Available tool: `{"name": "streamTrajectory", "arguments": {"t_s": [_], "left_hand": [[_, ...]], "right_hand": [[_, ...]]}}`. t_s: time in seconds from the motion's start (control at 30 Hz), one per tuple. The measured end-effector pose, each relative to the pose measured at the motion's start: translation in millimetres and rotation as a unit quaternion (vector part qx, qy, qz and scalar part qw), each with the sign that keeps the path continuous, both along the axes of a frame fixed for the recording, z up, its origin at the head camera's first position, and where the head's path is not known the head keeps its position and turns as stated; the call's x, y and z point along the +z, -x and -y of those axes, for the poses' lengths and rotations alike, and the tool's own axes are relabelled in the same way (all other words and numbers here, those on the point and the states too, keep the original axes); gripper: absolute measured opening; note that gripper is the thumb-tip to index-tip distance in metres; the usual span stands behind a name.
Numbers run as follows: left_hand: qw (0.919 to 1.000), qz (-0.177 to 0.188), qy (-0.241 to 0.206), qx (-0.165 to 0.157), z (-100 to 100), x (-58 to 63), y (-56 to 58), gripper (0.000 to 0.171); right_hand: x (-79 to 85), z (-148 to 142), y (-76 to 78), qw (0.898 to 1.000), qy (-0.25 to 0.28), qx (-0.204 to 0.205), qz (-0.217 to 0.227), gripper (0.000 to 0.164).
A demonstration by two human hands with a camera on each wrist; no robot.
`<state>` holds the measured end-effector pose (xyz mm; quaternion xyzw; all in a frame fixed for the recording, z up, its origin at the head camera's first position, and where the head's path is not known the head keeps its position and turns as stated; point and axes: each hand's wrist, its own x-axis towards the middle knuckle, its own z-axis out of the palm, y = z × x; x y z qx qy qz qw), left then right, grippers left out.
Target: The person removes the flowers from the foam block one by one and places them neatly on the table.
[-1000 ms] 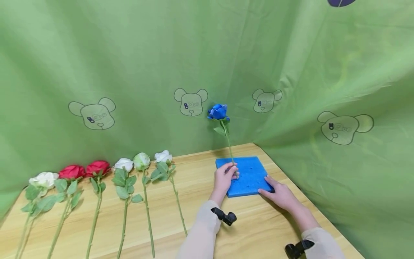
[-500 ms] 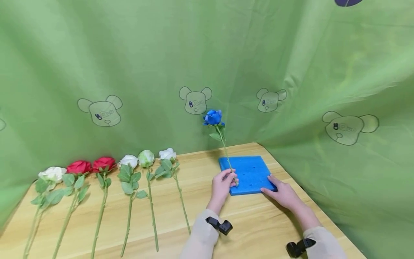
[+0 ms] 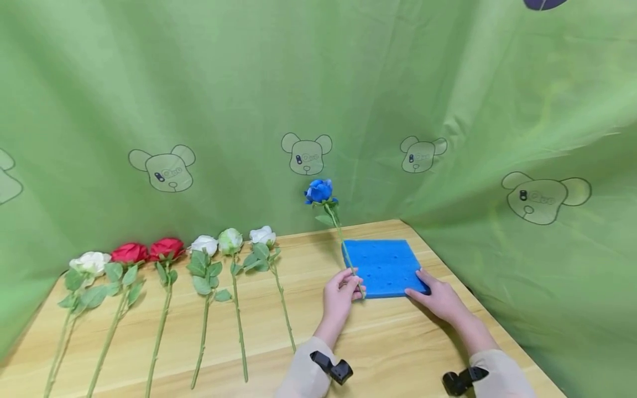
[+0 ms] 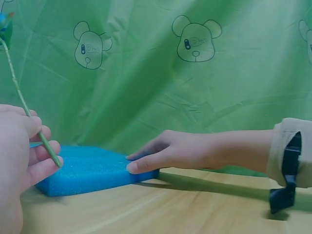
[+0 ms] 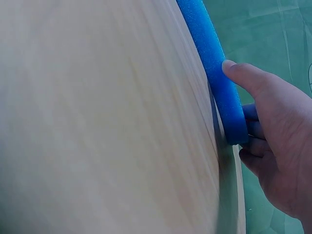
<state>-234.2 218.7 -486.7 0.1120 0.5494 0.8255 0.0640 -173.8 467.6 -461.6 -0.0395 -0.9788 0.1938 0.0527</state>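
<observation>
A blue artificial rose (image 3: 319,192) leans to the left, its green stem (image 4: 21,93) pinched low down by my left hand (image 3: 340,294). The stem's lower end shows just below my fingers, over the near-left edge of a blue foam block (image 3: 380,265) with several small holes in its top. My right hand (image 3: 439,298) holds the block's near-right corner. In the right wrist view its thumb (image 5: 234,69) lies on the block's edge, with the fingers around the corner. The left wrist view shows the stem clear of the foam, in front of it.
A row of artificial roses lies across the left of the wooden table (image 3: 269,365): a cream rose (image 3: 90,263), two red roses (image 3: 166,249), white roses (image 3: 262,235) and a pale green rose (image 3: 230,241). A green curtain (image 3: 239,99) hangs behind and to the right.
My left hand has drawn the blue rose toward me and down, off the holes to the block's near-left edge. The flower tilts further left. My right hand stays at the block's corner.
</observation>
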Motion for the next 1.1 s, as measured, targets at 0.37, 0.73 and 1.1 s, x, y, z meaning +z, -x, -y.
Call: {"name": "streamTrajectory", "arguments": {"t_s": [0.37,0.73,1.1], "left_hand": [[0.9988,0.048,0.0,0.007,35,2.3,-17.7,0.035],[0.988,0.143,-0.055,-0.014,60,2.3,-21.4,0.039],[0.9756,0.204,-0.074,-0.031,70,5.8,-16.4,0.041]], "right_hand": [[2.1,2,2.1,1.0,-0.002,0.006,0.002,0.081],[1.5,-1,4.1,1.0,0.001,0.0,0.003,0.085],[-6.0,-7,8.1,1.0,0.014,-0.001,0.003,0.086]]}}
